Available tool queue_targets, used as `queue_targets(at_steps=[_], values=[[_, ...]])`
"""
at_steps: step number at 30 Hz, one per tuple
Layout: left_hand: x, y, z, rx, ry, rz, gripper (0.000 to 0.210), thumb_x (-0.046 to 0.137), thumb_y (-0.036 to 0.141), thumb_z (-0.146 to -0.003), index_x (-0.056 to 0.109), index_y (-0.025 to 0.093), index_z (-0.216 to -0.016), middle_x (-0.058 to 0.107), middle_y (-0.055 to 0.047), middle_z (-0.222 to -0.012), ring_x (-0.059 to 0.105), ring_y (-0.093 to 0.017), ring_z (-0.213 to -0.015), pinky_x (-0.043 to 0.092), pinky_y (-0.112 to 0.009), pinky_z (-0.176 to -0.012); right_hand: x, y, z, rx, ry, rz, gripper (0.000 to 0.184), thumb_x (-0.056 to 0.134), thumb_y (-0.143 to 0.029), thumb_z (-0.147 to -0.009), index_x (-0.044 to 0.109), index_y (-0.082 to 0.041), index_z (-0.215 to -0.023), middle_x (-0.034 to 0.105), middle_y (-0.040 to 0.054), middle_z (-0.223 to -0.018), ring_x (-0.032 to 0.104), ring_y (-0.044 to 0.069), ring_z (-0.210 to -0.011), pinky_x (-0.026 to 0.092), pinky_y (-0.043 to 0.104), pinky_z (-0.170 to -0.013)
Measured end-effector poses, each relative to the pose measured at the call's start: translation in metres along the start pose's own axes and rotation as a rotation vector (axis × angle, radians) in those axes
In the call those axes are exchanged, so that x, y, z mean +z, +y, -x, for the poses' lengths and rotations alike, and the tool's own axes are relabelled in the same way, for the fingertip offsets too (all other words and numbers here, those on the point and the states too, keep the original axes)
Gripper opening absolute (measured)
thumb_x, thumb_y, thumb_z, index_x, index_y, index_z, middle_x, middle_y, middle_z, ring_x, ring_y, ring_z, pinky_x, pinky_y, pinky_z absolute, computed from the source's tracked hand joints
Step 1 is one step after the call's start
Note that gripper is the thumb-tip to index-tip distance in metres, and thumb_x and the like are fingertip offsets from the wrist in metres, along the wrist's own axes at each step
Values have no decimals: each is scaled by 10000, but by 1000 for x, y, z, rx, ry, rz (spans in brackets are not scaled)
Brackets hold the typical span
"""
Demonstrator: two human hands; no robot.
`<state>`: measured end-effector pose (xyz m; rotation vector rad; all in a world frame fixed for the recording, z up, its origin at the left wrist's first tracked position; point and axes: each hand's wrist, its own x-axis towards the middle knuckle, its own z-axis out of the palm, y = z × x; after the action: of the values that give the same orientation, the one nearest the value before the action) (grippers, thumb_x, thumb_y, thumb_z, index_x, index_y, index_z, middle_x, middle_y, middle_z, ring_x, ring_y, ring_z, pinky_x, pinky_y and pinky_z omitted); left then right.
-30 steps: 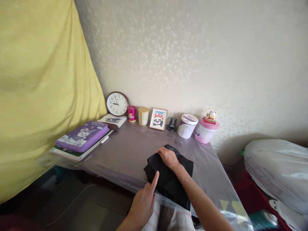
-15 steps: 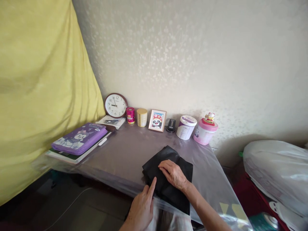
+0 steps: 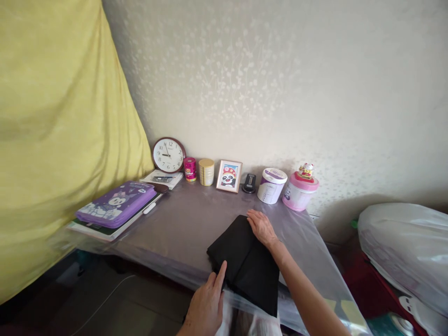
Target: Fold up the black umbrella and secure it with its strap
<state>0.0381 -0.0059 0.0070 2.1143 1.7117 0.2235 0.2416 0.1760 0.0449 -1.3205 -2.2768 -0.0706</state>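
A folded black cloth (image 3: 245, 266) lies at the near edge of the table, a fold line running across it. My left hand (image 3: 206, 298) is at its near left edge, the index finger stretched onto the cloth and the other fingers curled at the edge, partly hidden. My right hand (image 3: 261, 226) lies flat on the far right edge, fingers stretched out and close together. That forearm passes over the cloth's right side.
On the plastic-covered table (image 3: 168, 228), a purple case (image 3: 117, 203) rests on books at left. Along the wall stand a clock (image 3: 169, 155), a pink tin (image 3: 190, 169), a yellow-lidded jar (image 3: 206, 172), a picture frame (image 3: 229, 176), a purple-white tub (image 3: 272, 185) and a pink tub (image 3: 299, 193).
My right hand has moved from the middle of the cloth to its far right edge and flattened out. The cloth's upper right part now looks smoother. My left hand stays nearly still.
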Motion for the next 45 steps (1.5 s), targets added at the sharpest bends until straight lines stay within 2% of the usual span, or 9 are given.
queue_targets(at_steps=[2, 4, 6, 10, 14, 21, 28, 35, 45], values=[[2, -1, 0, 6, -1, 7, 668, 304, 166, -847, 4, 221, -1441, 459, -105, -1170, 529, -175, -928, 394, -268, -794, -7, -16, 3, -152, -21, -115, 310, 377, -280, -912, 596, -150, -1089, 583, 75, -1111, 495, 154, -1085, 339, 316, -980], [3, -2, 0, 10, 9, 12, 668, 304, 157, -845, 12, 218, -1442, 462, -107, -1168, 528, -173, -934, 389, -261, -797, -7, -29, 7, -298, -161, -193, 295, 379, -299, -916, 624, -180, -1030, 614, 55, -1034, 523, 135, -1038, 337, 298, -972], [3, -2, 0, 9, 18, 6, 668, 305, 151, -842, 21, 215, -1443, 462, -112, -1168, 529, -175, -930, 386, -259, -792, -1, -33, 6, -297, -256, -181, 270, 399, -295, -909, 643, -196, -971, 625, 39, -1011, 525, 141, -1046, 284, 332, -1009], [1, -1, 1, -4, 11, -7, 661, 310, 155, -844, 37, 216, -1443, 471, -106, -1152, 528, -177, -916, 388, -267, -788, 8, -11, -7, 26, -187, -123, 232, 447, -259, -875, 647, -167, -946, 613, 57, -1056, 510, 183, -1076, 289, 347, -997], [-1, 0, 2, -5, 21, 19, 654, 311, 163, -851, 38, 210, -1443, 475, -91, -1151, 528, -173, -929, 388, -268, -790, -9, 19, -3, 318, -23, -133, 294, 418, -248, -863, 602, -112, -1047, 582, 102, -1112, 524, 194, -1050, 357, 318, -939], [2, 0, 2, -4, 49, -11, 633, 308, 151, -870, 47, 202, -1444, 474, -102, -1151, 534, -165, -922, 382, -250, -776, -46, 32, 85, 775, 113, -376, 336, 429, -390, -816, 616, -152, -964, 649, 58, -841, 613, 167, -811, 446, 267, -762], [0, 4, 3, -12, 39, -85, 660, 321, 106, -859, 31, 219, -1442, 473, -98, -1128, 540, -156, -894, 393, -239, -744, -46, -10, 128, 979, 80, -641, 449, 452, -557, -743, 579, -146, -874, 620, 69, -781, 613, 182, -704, 483, 265, -611], [3, 5, 3, -2, 55, -130, 658, 309, 79, -854, 49, 227, -1440, 476, -96, -1107, 547, -149, -858, 399, -240, -722, -45, -36, 125, 1124, -19, -709, 439, 493, -587, -692, 507, -154, -766, 514, 8, -565, 540, 152, -495, 471, 268, -476], [3, 5, 2, -5, 50, -113, 657, 316, 79, -849, 61, 203, -1441, 469, -109, -1138, 545, -152, -896, 395, -237, -755, -48, -37, 98, 1095, 104, -1034, 422, 590, -536, -638, 452, -142, -698, 400, -40, -564, 417, 68, -517, 389, 174, -469]])
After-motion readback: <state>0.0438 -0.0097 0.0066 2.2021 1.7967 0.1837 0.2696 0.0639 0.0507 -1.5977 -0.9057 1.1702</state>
